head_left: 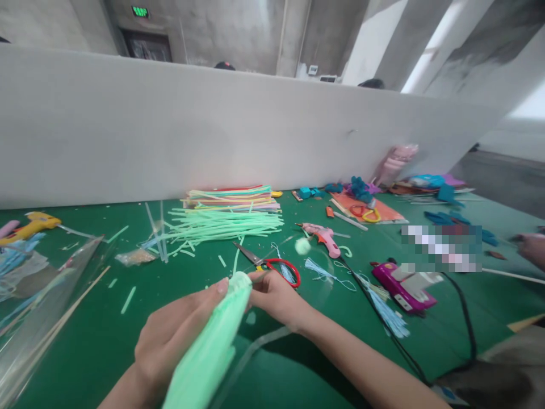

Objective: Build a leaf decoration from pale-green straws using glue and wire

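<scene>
My left hand (174,335) is wrapped round a thick bundle of pale green straws (208,349) that points up and away from me over the green table (85,341). My right hand (275,295) is closed at the bundle's top end, fingers pinching something thin that I cannot make out. Red-handled scissors (272,264) lie just beyond my right hand. A loose pile of pale green straws (221,224) lies further back, with a flat stack of coloured straws (232,197) behind it.
A pink glue gun (326,237) and a magenta device (400,287) with a black cable (464,318) lie at right. Clear plastic sheet (38,307) and a yellow glue gun (29,225) sit at left. Another person's hand (532,249) shows at the right edge. A white partition (213,130) backs the table.
</scene>
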`<state>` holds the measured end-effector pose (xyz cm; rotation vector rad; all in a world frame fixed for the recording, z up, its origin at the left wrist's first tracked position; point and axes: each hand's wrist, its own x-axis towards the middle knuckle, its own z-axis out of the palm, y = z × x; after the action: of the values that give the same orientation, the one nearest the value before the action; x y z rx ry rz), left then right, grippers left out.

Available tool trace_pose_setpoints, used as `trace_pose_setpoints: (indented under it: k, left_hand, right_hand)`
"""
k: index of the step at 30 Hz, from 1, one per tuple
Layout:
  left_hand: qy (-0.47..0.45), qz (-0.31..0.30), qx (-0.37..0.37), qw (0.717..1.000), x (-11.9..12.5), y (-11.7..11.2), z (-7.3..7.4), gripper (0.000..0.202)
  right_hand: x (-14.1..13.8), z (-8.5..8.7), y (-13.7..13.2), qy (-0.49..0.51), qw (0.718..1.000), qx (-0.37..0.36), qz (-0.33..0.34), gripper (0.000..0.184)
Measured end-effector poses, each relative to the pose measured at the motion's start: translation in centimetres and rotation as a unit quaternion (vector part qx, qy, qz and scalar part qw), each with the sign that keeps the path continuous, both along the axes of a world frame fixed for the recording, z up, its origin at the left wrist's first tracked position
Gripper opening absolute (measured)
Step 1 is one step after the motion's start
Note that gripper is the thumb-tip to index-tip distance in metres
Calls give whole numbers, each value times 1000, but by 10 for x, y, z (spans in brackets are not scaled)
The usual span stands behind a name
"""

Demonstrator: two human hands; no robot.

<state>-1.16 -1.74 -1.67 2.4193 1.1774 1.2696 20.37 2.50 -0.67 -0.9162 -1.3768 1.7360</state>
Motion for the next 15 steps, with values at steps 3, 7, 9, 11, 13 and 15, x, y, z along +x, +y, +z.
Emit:
trace_pose_setpoints:
  k: [3, 7, 9, 11, 13, 15]
  left_hand:
    - [81, -52, 117, 989, 10, -3, 14, 51]
    - [148, -91, 203, 964, 15, 1, 24, 48]
    - [172, -102, 232, 952, 14, 6, 23, 45]
    - [197, -112, 256, 940, 13, 9, 21, 43]
    - [209, -112, 267, 934, 11, 12, 20, 41]
    - [206, -105, 268, 935, 10, 13, 20, 41]
  right_hand:
    - [1, -1, 2, 23, 1000, 1, -10, 35]
    - [6, 3, 1, 62, 998, 14, -16, 32]
    - [8, 7, 1, 72, 997, 24, -21, 33]
    - [10, 10, 0, 75, 996, 33, -27, 34]
    - [10, 11, -1, 92, 995, 27, -31, 32]
    - [9, 11, -1, 122, 992, -8, -26, 29]
